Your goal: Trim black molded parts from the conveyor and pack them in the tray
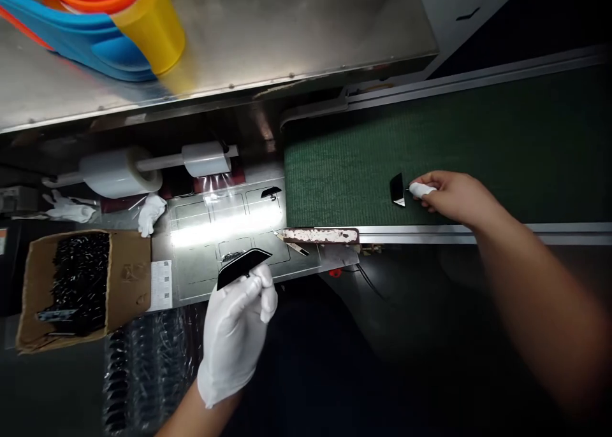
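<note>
My left hand (239,335), in a white glove, pinches a glossy black trapezoid-shaped piece (241,268) from below, above the metal work surface. Over the green conveyor belt (335,169), my right hand (452,195) has its fingers closed on the short stem of a similar black piece (398,190). White coverings wrap some fingertips of that hand; the palm is bare. A third black piece (271,193) with a small stem lies on the metal plate (201,278) beside the belt's end.
At left stands a cardboard box (131,274) full of small black parts. Near it are a clear plastic tray (148,367), film rolls (119,172) and a crumpled white glove (152,214). A cutter (296,247) lies by the belt's corner. Tape rolls (162,35) sit on the shelf above.
</note>
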### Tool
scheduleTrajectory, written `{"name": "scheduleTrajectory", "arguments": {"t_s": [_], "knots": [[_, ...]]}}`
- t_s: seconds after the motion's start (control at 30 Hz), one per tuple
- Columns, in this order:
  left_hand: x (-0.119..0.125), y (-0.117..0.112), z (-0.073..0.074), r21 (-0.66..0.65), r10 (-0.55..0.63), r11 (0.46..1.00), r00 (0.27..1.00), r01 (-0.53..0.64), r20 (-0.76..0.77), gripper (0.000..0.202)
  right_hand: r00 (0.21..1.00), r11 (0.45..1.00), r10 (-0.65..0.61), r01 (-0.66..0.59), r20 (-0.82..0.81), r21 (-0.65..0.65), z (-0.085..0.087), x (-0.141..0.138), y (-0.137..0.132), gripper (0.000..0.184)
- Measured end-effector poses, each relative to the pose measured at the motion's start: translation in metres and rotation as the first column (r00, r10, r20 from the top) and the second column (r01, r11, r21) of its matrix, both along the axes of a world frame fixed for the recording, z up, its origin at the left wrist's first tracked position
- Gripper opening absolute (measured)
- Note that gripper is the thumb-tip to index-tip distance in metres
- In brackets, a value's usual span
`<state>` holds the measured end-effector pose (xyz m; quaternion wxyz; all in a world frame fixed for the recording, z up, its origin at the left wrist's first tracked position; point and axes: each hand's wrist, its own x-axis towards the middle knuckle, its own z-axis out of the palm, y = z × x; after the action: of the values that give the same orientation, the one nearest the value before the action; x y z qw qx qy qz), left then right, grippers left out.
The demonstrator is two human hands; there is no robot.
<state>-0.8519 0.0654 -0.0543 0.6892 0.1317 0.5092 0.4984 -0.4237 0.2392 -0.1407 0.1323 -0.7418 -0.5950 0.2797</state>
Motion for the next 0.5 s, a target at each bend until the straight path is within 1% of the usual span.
{"name": "scheduleTrajectory", "arguments": {"t_s": [0.07, 0.1, 0.2, 0.27, 0.3, 0.33, 0.37, 0.4, 0.43, 0.47, 0.5], "knots": [[0.010, -0.008, 0.003, 0.017, 0.010, 1.000, 1.000, -0.010, 0.009, 0.022, 0.995, 0.998, 0.012, -0.005, 0.100, -0.066, 0.002, -0.002, 0.002, 0.008], [0.015, -0.012, 0.004, 0.026, 0.014, 1.000, 1.000, -0.015, 0.014, 0.022, 0.989, 0.997, 0.017, -0.006, 0.145, -0.071, 0.004, -0.003, 0.003, 0.009], [0.032, -0.022, 0.007, 0.046, 0.025, 0.999, 1.000, -0.026, 0.020, 0.022, 0.973, 1.000, 0.019, -0.016, 0.232, -0.014, 0.020, -0.006, -0.001, 0.029], [0.043, -0.028, 0.007, 0.050, 0.036, 0.998, 0.999, -0.036, 0.009, 0.023, 0.970, 1.000, 0.020, -0.024, 0.243, 0.012, 0.034, -0.012, -0.015, 0.036], [0.048, -0.030, 0.007, 0.051, 0.044, 0.998, 0.999, -0.043, -0.002, 0.023, 0.977, 0.999, 0.039, -0.044, 0.211, 0.022, 0.041, -0.019, -0.026, 0.035], [0.053, -0.033, 0.007, 0.051, 0.052, 0.997, 0.999, -0.052, -0.015, 0.024, 0.989, 0.996, 0.086, -0.090, 0.124, 0.025, 0.046, -0.028, -0.039, 0.033], [0.056, -0.036, 0.006, 0.049, 0.067, 0.997, 0.997, -0.066, -0.027, 0.024, 0.986, 0.986, 0.165, -0.165, -0.010, 0.016, 0.049, -0.042, -0.055, 0.030], [0.058, -0.040, 0.005, 0.045, 0.086, 0.995, 0.995, -0.084, -0.042, 0.024, 0.940, 0.962, 0.267, -0.271, -0.212, 0.011, 0.048, -0.059, -0.072, 0.028], [0.059, -0.044, 0.003, 0.038, 0.108, 0.994, 0.992, -0.106, -0.060, 0.023, 0.824, 0.912, 0.366, -0.410, -0.434, -0.008, 0.044, -0.079, -0.091, 0.027], [0.059, -0.048, 0.001, 0.029, 0.138, 0.990, 0.987, -0.136, -0.082, 0.023, 0.670, 0.831, 0.418, -0.555, -0.614, -0.040, 0.036, -0.101, -0.111, 0.027], [0.057, -0.054, -0.001, 0.017, 0.172, 0.985, 0.980, -0.171, -0.104, 0.022, 0.553, 0.744, 0.414, -0.664, -0.723, -0.081, 0.026, -0.124, -0.131, 0.026]]}}
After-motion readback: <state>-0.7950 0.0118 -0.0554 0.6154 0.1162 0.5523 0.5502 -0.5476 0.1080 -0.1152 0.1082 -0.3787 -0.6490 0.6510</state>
